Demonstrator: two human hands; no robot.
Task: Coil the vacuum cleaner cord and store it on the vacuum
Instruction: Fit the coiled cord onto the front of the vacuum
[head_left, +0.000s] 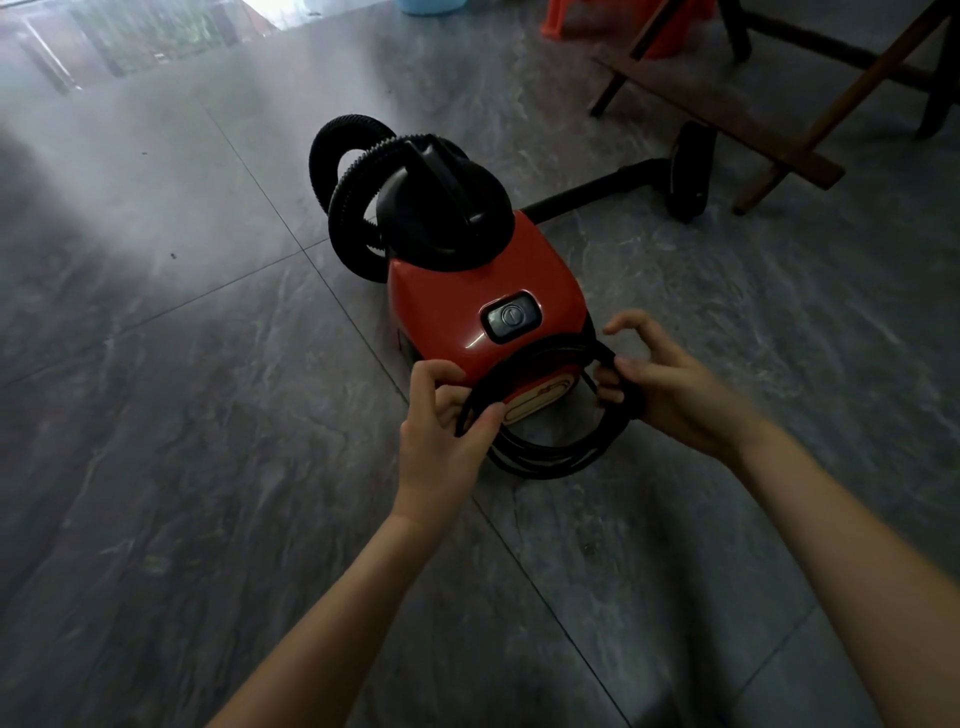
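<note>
A red vacuum cleaner (467, 291) with a black top and handle stands on the grey tiled floor. Its black ribbed hose (348, 208) loops at its far left. The black cord (545, 457) is gathered into a coil of several loops at the vacuum's near end. My left hand (441, 431) pinches the coil's left side between thumb and fingers. My right hand (670, 384) grips the coil's right side, fingers curled round the strands. The coil's lower arc hangs near the floor, and its top lies against the vacuum's rear.
A black wand and floor head (685, 171) lie on the floor behind the vacuum to the right. Wooden furniture legs (769, 130) stand at the far right. An orange stool (571, 15) and a blue tub (431, 6) are at the top edge.
</note>
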